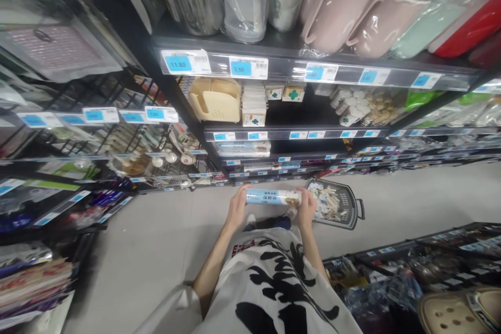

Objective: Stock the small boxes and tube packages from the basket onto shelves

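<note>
A blue-and-white packaged roll, printed with characters and the number 100, lies level in front of my body. My left hand is closed around its left end. At the other end, my right hand grips it the same way. Below and beside my right hand, a grey plastic shopping basket stands on the floor with many small pale packaged items inside. On a low shelf ahead lie similar blue-and-white rolls.
Shelving ahead carries pink pitchers, a cream plastic holder and small white boxes. Hanging utensils line the left rack. Behind to the right, a low shelf holds bagged goods and a beige clog. Grey floor lies between.
</note>
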A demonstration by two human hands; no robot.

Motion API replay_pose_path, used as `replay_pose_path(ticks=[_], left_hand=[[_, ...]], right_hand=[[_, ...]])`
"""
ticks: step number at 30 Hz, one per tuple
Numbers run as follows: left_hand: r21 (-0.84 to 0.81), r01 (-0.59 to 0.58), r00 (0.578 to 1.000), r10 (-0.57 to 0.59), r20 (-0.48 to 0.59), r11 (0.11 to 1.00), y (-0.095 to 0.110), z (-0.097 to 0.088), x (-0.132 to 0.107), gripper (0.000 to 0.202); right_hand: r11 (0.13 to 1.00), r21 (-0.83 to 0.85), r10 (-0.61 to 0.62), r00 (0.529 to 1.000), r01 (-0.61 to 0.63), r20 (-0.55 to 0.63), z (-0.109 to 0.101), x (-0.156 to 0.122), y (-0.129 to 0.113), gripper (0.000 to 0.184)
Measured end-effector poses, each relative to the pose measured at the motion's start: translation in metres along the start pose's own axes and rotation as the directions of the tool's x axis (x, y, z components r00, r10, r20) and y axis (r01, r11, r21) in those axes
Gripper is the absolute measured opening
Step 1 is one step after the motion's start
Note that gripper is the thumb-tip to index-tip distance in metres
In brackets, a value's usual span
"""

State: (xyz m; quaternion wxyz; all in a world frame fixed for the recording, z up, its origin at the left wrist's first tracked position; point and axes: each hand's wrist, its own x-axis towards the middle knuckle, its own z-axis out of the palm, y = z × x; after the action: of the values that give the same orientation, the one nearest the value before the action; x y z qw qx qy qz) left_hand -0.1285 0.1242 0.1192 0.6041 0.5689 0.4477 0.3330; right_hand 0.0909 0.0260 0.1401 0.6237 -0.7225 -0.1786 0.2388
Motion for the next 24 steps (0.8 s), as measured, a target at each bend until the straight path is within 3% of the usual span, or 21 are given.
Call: replay_pose_path(ticks=[4, 6, 9, 12, 18, 24], left_hand=[[0.002, -0.087, 0.994, 0.086, 0.064, 0.996, -0.001, -0.004, -0.002, 0.051], [-0.038, -0.127, 0.987, 0.13, 0.092, 0.991, -0.003, -0.005, -0.002, 0.045], [-0.101, -0.175, 0.98, 0.183, 0.08, 0.979, -0.009, -0.004, -0.003, 0.046], [-0.109, -0.264, 0.96, 0.272, 0.063, 0.958, -0.015, -0.001, -0.003, 0.045], [-0.09, -0.393, 0.919, 0.392, -0.026, 0.915, -0.016, 0.001, -0.004, 0.043], [-0.091, -0.472, 0.875, 0.454, -0.165, 0.877, -0.012, 0.001, -0.004, 0.03]], right_hand=[[0.998, 0.024, -0.06, 0.993, 0.063, -0.099, 0.002, 0.007, 0.003, 0.042], [0.993, 0.113, -0.017, 0.992, 0.031, -0.123, 0.001, 0.01, 0.008, 0.036], [0.931, 0.359, 0.093, 0.993, -0.062, -0.072, 0.0, 0.013, 0.016, 0.032], [0.841, 0.537, 0.08, 0.997, -0.071, 0.007, -0.001, 0.011, 0.015, 0.029], [0.826, 0.559, 0.043, 0.997, -0.072, 0.065, 0.001, 0.002, 0.003, 0.035], [0.809, 0.579, 0.036, 0.992, -0.102, 0.124, 0.004, -0.006, 0.004, 0.029]])
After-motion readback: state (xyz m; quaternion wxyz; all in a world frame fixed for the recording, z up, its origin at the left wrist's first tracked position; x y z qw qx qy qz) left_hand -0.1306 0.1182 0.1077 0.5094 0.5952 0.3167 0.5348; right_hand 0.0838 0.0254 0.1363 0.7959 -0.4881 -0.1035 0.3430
